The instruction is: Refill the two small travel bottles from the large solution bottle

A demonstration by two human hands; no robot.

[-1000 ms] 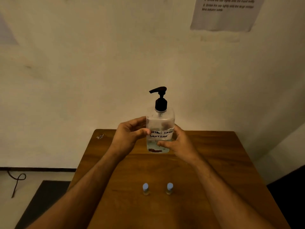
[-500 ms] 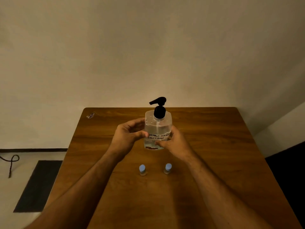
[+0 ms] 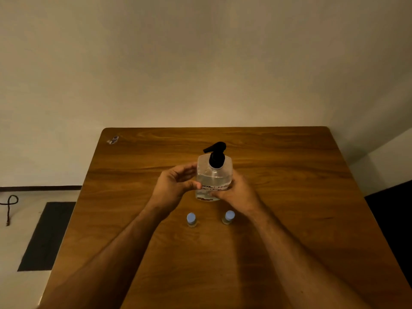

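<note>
The large clear solution bottle (image 3: 214, 175) with a black pump top stands upright near the middle of the wooden table (image 3: 289, 175). My left hand (image 3: 174, 188) grips its left side, thumb on the front label. My right hand (image 3: 236, 194) wraps its right side, fingers across the lower front. Two small travel bottles with light blue caps stand closer to me: the left travel bottle (image 3: 191, 219) and the right travel bottle (image 3: 229, 217), both capped and apart from my hands.
A small crumpled scrap (image 3: 112, 140) lies at the table's far left corner. The table's back edge meets a plain wall. On the floor to the left lie a dark mat (image 3: 48, 236) and a looped cord (image 3: 10, 205).
The view has tilted downward, so the wall paper has left the frame. Both hands keep their hold on the large bottle; it has come down toward the table.
</note>
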